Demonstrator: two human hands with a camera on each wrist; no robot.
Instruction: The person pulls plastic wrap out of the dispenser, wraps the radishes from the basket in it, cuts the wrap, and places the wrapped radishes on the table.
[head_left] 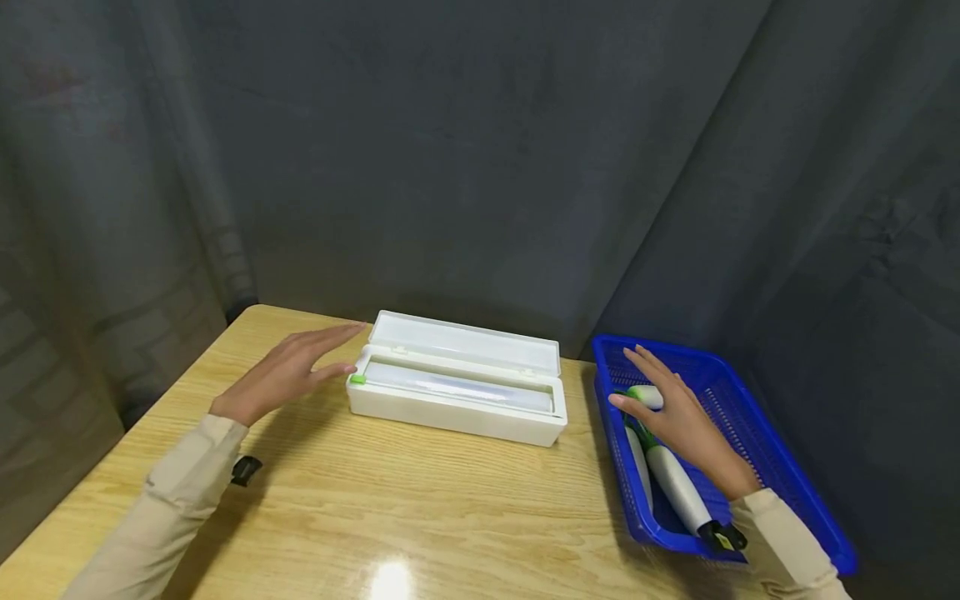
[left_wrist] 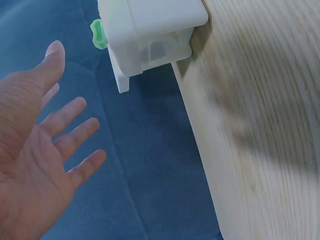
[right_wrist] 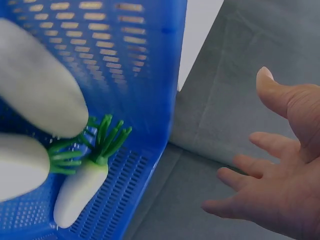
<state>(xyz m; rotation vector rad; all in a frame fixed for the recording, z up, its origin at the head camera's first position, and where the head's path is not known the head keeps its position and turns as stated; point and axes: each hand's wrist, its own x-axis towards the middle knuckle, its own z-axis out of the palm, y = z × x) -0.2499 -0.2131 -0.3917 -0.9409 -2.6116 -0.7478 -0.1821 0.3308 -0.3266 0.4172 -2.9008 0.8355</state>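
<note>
At the far side of the desk (head_left: 420, 500), a white box (head_left: 453, 422) with its lid (head_left: 465, 340) tipped back on the far side and a pale roll (head_left: 457, 387) inside; at its left end, a small green piece (head_left: 358, 379). Just left of it, untouching, the left hand (head_left: 288, 368), thumb and fingers apart. To the right, a blue basket (head_left: 693, 362) with three white radishes (head_left: 677, 486). Above the basket, the right hand (head_left: 684, 427), thumb and fingers also apart.
</note>
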